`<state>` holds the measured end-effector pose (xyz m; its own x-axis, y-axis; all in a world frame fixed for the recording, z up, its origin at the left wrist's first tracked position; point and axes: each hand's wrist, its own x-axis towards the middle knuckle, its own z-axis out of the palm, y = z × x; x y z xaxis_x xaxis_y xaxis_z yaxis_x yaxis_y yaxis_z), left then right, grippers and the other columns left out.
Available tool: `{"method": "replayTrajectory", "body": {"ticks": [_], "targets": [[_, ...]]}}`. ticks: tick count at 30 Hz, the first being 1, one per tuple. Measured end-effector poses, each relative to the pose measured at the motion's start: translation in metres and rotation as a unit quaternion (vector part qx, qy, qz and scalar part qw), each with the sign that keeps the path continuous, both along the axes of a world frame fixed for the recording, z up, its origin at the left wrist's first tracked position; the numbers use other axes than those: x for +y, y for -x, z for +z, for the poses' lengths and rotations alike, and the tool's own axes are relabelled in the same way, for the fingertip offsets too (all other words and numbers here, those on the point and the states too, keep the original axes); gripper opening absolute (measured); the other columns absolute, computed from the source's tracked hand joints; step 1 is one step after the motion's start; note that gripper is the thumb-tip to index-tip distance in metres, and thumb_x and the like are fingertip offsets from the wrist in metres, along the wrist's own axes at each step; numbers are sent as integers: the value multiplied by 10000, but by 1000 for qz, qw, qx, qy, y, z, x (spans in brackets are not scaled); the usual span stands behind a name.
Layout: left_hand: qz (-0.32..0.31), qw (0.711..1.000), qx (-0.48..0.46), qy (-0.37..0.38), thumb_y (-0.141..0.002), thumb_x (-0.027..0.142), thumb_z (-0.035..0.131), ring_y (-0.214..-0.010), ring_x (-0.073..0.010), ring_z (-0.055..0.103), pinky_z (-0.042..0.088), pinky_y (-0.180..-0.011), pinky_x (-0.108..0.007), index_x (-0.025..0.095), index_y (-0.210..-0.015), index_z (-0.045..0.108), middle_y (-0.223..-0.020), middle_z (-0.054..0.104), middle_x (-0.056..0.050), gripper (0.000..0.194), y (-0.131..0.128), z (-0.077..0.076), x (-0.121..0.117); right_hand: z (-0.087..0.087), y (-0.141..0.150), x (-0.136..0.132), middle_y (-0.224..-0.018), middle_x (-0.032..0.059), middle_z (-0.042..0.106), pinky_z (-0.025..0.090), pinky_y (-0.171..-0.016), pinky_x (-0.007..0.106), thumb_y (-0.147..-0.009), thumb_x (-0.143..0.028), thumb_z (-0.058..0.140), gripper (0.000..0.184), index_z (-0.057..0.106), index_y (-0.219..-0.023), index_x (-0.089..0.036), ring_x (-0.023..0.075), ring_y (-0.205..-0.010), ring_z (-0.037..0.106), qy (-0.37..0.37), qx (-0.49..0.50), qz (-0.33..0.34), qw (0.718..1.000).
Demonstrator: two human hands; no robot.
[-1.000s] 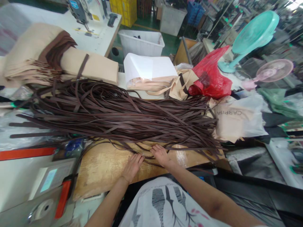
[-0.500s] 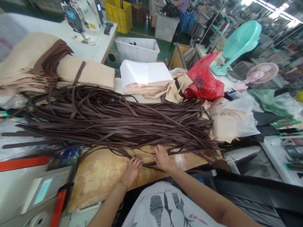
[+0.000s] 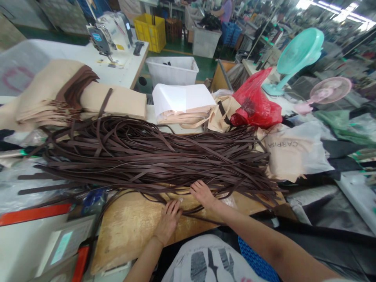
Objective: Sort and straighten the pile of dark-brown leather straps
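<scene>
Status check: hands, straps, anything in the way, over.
Left hand and right hand low at the pile's near edge, grips unclear. Brown straps heaped, tangled. Loose strands cross the wooden board by both hands.

Readable text: one brand word
"CARPISA", dark capitals, on the beige packet (image 3: 286, 156) ahead to your right; reads upside down to you.

the right hand (image 3: 202, 194) has been moved farther from the near edge of the wooden board (image 3: 129, 227), to the near side of the dark straps (image 3: 152, 160). more of a blue mesh surface (image 3: 255, 260) has been revealed beside the right forearm (image 3: 252, 231).
</scene>
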<state>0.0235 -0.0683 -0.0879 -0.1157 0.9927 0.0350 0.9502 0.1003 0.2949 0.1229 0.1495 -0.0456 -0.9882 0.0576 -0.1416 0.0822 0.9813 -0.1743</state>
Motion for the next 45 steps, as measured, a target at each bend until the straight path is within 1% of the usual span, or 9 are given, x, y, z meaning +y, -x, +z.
{"method": "replayTrajectory", "body": {"ticks": [8, 12, 16, 20, 26, 32, 38, 42, 45], "targets": [[-41, 998, -30, -28, -875, 37, 343, -1319, -225, 376, 379, -1064, -492, 161, -1143, 571, -1360, 493, -113, 373, 2, -11, 1, -11, -31, -47, -918, 6, 630, 465, -682, 235, -927, -266, 539, 203, 524, -1122, -212, 141, -810, 587, 47, -24, 63, 997], [-55, 997, -49, -22, -836, -3, 377, -1185, -212, 516, 442, -1021, -448, 173, -1159, 556, -1172, 616, -95, 409, 5, -18, 0, -10, -4, -19, -1088, 111, 591, 465, -780, 309, -967, -223, 436, 311, 441, -1269, -150, 201, -963, 562, 8, -7, -38, 999], [-27, 998, -57, -4, -789, -53, 339, -1147, -210, 543, 443, -1023, -440, 157, -1237, 484, -1181, 606, -101, 516, 4, -15, 1, -16, 22, 7, -1078, 126, 574, 426, -876, 382, -931, -110, 440, 199, 565, -1083, -142, 233, -1035, 502, -11, -9, -41, 999], [22, 998, -52, 16, -770, -69, 291, -1157, -232, 541, 462, -993, -435, 118, -1283, 439, -1237, 567, -148, 566, -2, -12, 6, -23, 21, -3, -1034, 88, 588, 417, -895, 347, -911, -112, 478, 132, 587, -972, -155, 206, -1019, 500, -7, -27, -20, 999], [81, 995, -51, 37, -791, -11, 309, -1245, -261, 474, 463, -975, -440, 145, -1409, 291, -1375, 457, -177, 638, -4, -9, 11, -22, 15, -11, -940, 111, 598, 460, -714, 305, -857, -10, 447, 237, 544, -1041, -123, 220, -883, 556, -44, -63, -132, 988], [83, 995, -34, 50, -788, -16, 320, -1251, -277, 450, 477, -944, -434, 161, -1446, 232, -1388, 426, -180, 687, -4, 0, 15, -7, 0, -25, -1024, 110, 585, 429, -888, 380, -905, -97, 455, 174, 568, -1026, -149, 247, -1028, 516, -18, -49, -82, 995], [16, 998, -27, 53, -750, -77, 348, -1148, -252, 508, 458, -964, -427, 154, -1261, 519, -1235, 568, -112, 587, -5, 7, 10, -4, -22, -40, -931, 11, 597, 468, -741, 236, -923, -279, 529, 100, 598, -976, -228, 147, -868, 560, 33, -56, -11, 998], [-17, 998, -25, 47, -784, -47, 379, -1186, -249, 488, 363, -1063, -457, 133, -1237, 538, -1239, 573, -107, 513, -2, 6, 8, -12, -5, -8, -1114, 135, 548, 429, -901, 389, -932, -235, 489, 225, 543, -1129, -139, 245, -1046, 503, -21, -37, -119, 992], [-30, 998, -19, 46, -787, -38, 395, -1171, -237, 507, 365, -1066, -435, 127, -1223, 546, -1204, 593, -104, 489, -2, 5, 7, -18, 2, 7, -1051, 136, 567, 419, -902, 414, -901, -115, 488, 173, 571, -1052, -125, 252, -1021, 508, -34, -38, -125, 991]]}}
